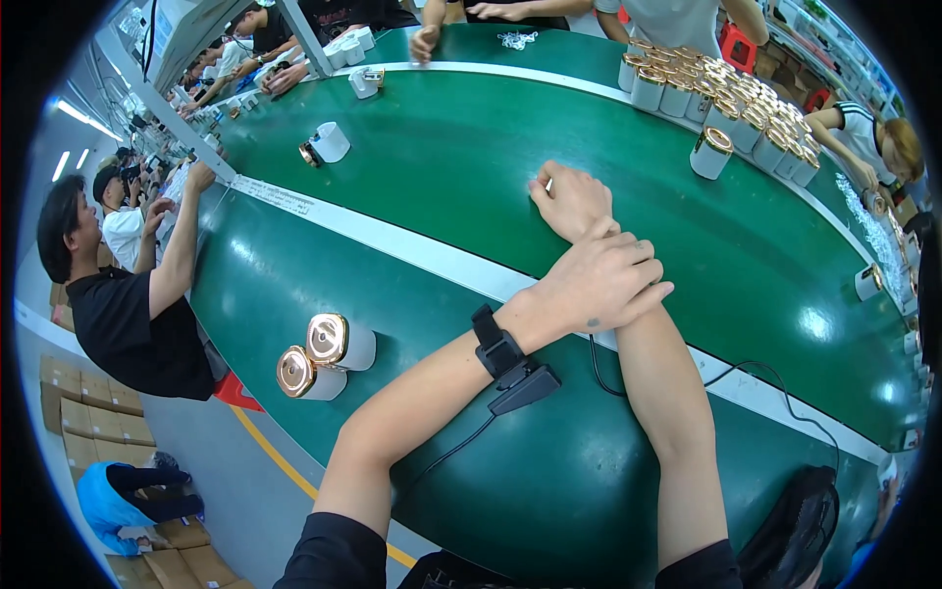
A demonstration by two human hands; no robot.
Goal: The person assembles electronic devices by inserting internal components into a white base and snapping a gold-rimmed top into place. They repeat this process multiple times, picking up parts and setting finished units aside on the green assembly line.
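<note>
Green worktop (422, 147) spans a busy workshop, crossed by a white strip (392, 237). The left hand (597, 282), black strap (497, 350) at its wrist, clasps the right forearm (669, 388); the right hand (573, 202) curls loosely, contents impossible to tell. One copper-lidded canister (710, 155) stands farther right, two paired canisters (330, 342) near left.

Cardboard boxes (93, 420), yellow floor line (275, 457)
</note>
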